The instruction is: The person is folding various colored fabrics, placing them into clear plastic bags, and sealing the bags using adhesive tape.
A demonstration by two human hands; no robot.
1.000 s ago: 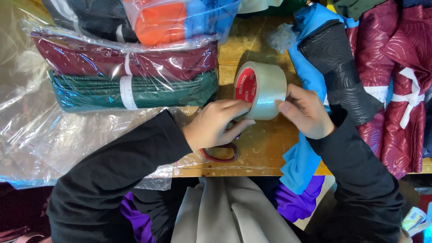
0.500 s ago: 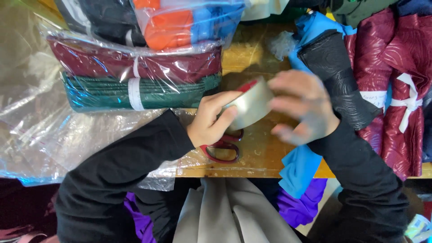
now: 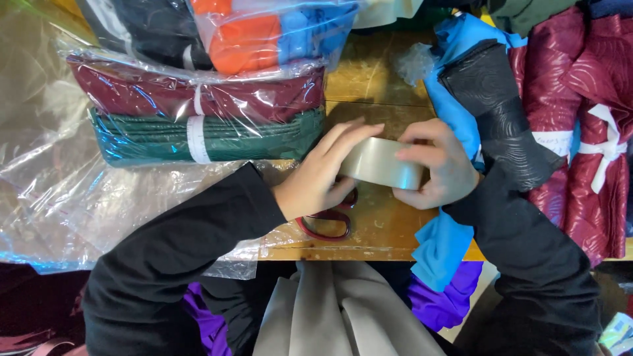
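Far left of the hands, loose clear plastic sheeting (image 3: 59, 198) spreads over the wooden surface (image 3: 376, 72) and hangs past its near edge. Just beyond the left hand, a bagged stack of folded cloth lies on the sheeting: a green bundle (image 3: 204, 135) at the bottom, a maroon bundle (image 3: 198, 95) on it, and an orange and blue bundle (image 3: 277, 29) on top, each wrapped in clear film.

The left hand (image 3: 323, 175) has its fingers stretched along the far side of a roll of clear packing tape (image 3: 382, 163), thumb under the near side, grasping it. Red-handled scissors (image 3: 326, 221) lie on the surface directly under that hand, mostly hidden by it. The roll is held just above the surface between both hands, its band facing the camera.

The right hand (image 3: 435, 165) closes around the roll's right end, fingers curled over the top. Just right of it, blue fabric (image 3: 442, 244) drapes over the surface's edge, with a black embossed roll (image 3: 494, 105) lying on it. Farther right, maroon embossed bundles (image 3: 593, 132) tied with white strips lie side by side.
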